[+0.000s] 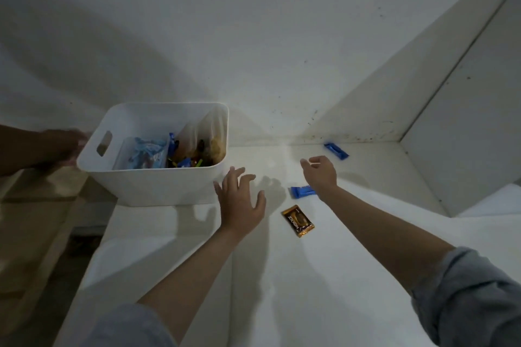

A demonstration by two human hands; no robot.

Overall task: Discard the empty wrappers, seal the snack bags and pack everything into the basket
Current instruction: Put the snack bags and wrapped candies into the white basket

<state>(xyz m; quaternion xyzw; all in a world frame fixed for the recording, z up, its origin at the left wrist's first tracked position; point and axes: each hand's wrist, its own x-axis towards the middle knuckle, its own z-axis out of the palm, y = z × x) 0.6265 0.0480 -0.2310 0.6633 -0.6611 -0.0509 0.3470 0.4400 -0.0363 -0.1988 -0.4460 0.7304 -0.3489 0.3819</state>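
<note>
A white plastic basket (146, 182) stands at the table's left edge, filled with several snack bags, among them a light blue one (148, 153). Just right of the basket hovers my left hand (242, 200), fingers spread and holding nothing. My right hand (321, 172) is farther right, fingers loosely curved and empty. A blue wrapped bar (300, 191) lies partly under my right wrist. Nearer to me lies a gold and brown snack packet (298, 220). Another blue bar (336, 151) lies by the back wall.
Another person's hand (60, 149), blurred, touches the basket's left side. The white table (282, 276) ends in a white wall behind and a white panel (465, 149) at the right. A brown floor lies to the left.
</note>
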